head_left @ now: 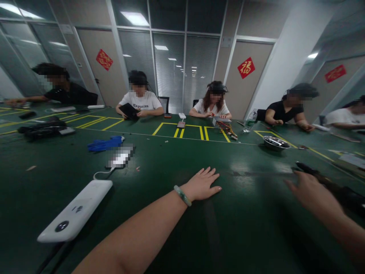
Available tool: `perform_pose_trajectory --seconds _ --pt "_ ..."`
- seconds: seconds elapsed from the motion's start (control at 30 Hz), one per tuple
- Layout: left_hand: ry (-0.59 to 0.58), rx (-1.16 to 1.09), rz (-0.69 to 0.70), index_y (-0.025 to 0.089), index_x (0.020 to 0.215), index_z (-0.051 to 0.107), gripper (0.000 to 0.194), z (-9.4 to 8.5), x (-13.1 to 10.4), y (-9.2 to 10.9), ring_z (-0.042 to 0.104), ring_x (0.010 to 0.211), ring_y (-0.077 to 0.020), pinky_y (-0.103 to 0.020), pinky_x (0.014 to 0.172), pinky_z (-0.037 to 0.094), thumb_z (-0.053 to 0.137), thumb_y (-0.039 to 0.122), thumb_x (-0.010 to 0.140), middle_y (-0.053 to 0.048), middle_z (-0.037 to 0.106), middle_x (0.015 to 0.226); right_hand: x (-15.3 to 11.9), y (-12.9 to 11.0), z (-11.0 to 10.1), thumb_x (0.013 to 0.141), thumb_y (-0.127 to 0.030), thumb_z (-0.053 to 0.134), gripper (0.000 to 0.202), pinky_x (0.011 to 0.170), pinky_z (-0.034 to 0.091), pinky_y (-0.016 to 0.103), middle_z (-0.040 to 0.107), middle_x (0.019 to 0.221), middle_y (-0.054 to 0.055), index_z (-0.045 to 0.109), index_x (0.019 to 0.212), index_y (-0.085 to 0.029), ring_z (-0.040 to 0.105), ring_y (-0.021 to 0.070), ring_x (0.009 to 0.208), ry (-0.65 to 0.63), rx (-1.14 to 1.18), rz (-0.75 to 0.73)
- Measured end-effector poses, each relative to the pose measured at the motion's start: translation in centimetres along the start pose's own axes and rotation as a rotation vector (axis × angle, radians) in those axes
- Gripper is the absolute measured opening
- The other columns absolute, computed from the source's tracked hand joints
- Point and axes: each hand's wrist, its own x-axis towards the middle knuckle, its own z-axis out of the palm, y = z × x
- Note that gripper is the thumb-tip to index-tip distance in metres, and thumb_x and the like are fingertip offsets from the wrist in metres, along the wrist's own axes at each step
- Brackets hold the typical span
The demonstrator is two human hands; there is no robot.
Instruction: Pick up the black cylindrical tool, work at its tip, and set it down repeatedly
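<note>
My left hand (201, 185) lies flat on the green tabletop (171, 160), palm down with the fingers spread. It holds nothing, and a pale green bangle (182, 195) circles its wrist. Over on the right, my right hand (312, 194) is smeared by motion, with its thumb standing out from the fingers. It is beside a long black object (308, 167) whose kind I cannot make out; whether they touch is unclear. Left of my left arm lies a white power bank (78, 213), joined by a short white cable (102, 174) to a phone (121, 156) with a lit screen.
Blue gloves (105, 144) lie beyond the phone. Further right are a shiny metal bowl (276, 143) and a plastic water bottle (251, 121). A metal box with coloured wires (224, 125) sits before a seated person. Several other people sit along the far side. Yellow tape marks the tabletop.
</note>
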Motion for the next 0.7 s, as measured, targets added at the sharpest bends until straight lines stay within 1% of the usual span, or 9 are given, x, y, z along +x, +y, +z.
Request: perform_pose_trajectory --seconds 0.07,0.1,0.17,0.23,0.27,0.33,0.43,0.53,0.7 --pt "0.027 0.031 0.003 0.024 0.149 0.026 0.062 0.6 0.1 -0.1 0.017 0.144 -0.0241 -0.046 0.116 0.019 0.025 0.058 0.097 -0.006 0.022 0.156 0.4 -8.0 1.0 0.091 -0.061 0.037 0.057 0.095 0.04 0.058 0.053 0.128 0.018 0.045 0.136 -0.028 0.05 0.031 0.122 -0.058 0.194 -0.136" --pt "0.047 0.056 0.004 0.023 0.148 0.027 0.059 1.1 0.2 -0.3 0.018 0.144 -0.0242 -0.046 0.116 0.019 0.026 0.054 0.098 -0.006 0.022 0.156 0.2 -12.4 1.3 0.094 -0.054 0.038 0.051 0.103 0.036 0.055 0.047 0.138 0.01 0.038 0.14 -0.034 0.041 0.0266 0.13 -0.093 0.311 -0.243" --pt "0.101 0.116 0.008 0.023 0.148 0.027 0.055 2.1 0.5 -0.8 0.017 0.144 -0.0248 -0.046 0.117 0.017 0.032 0.047 0.098 -0.006 0.021 0.156 -0.5 -20.6 1.5 0.097 -0.041 0.037 0.05 0.111 0.03 0.049 0.035 0.148 0.004 0.031 0.146 -0.033 0.026 0.0219 0.14 -0.191 0.476 -0.427" --pt "0.087 0.169 0.054 0.024 0.149 0.025 0.059 3.1 0.8 -1.5 0.013 0.145 -0.0261 -0.045 0.118 0.014 0.043 0.04 0.095 -0.004 0.018 0.157 -1.4 -26.3 1.5 0.096 -0.039 0.042 0.05 0.114 0.025 0.046 0.036 0.148 0.003 0.035 0.145 -0.031 0.026 0.0221 0.139 -0.331 0.574 -0.6" --pt "0.073 0.178 0.054 0.025 0.149 0.025 0.065 3.4 0.9 -1.8 0.011 0.145 -0.0279 -0.045 0.118 0.015 0.049 0.041 0.091 -0.004 0.017 0.157 -1.8 -28.0 1.5 0.096 -0.039 0.043 0.048 0.114 0.024 0.045 0.04 0.146 0.003 0.039 0.143 -0.029 0.029 0.0224 0.138 -0.382 0.607 -0.642" --pt "0.035 0.191 0.071 0.027 0.149 0.025 0.071 3.8 1.1 -2.3 0.012 0.144 -0.0292 -0.043 0.118 0.016 0.056 0.037 0.086 -0.002 0.017 0.157 -2.1 -29.1 1.6 0.096 -0.042 0.045 0.044 0.114 0.024 0.044 0.046 0.141 0.003 0.047 0.138 -0.028 0.034 0.0225 0.134 -0.434 0.66 -0.665" --pt "0.081 0.191 0.081 0.03 0.15 0.024 0.074 3.9 0.9 -2.5 0.014 0.143 -0.0313 -0.042 0.118 0.017 0.057 0.03 0.083 0.0 0.02 0.157 -1.9 -27.8 1.8 0.095 -0.047 0.047 0.048 0.114 0.024 0.042 0.045 0.142 0.004 0.045 0.139 -0.027 0.035 0.0218 0.133 -0.464 0.716 -0.674" --pt "0.117 0.189 0.089 0.028 0.15 0.022 0.075 3.9 0.8 -2.4 0.014 0.143 -0.0335 -0.046 0.117 0.017 0.057 0.03 0.083 -0.002 0.022 0.156 -1.6 -26.5 1.9 0.094 -0.05 0.048 0.054 0.114 0.023 0.042 0.041 0.145 0.005 0.041 0.142 -0.027 0.034 0.0219 0.134 -0.483 0.729 -0.685" --pt "-0.016 0.173 0.062 0.023 0.15 0.024 0.073 3.4 1.2 -2.2 0.011 0.144 -0.0335 -0.051 0.116 0.015 0.057 0.034 0.086 -0.009 0.018 0.157 -1.6 -26.7 1.7 0.092 -0.051 0.051 0.057 0.115 0.023 0.042 0.04 0.146 0.005 0.039 0.144 -0.029 0.032 0.0221 0.136 -0.496 0.723 -0.711"
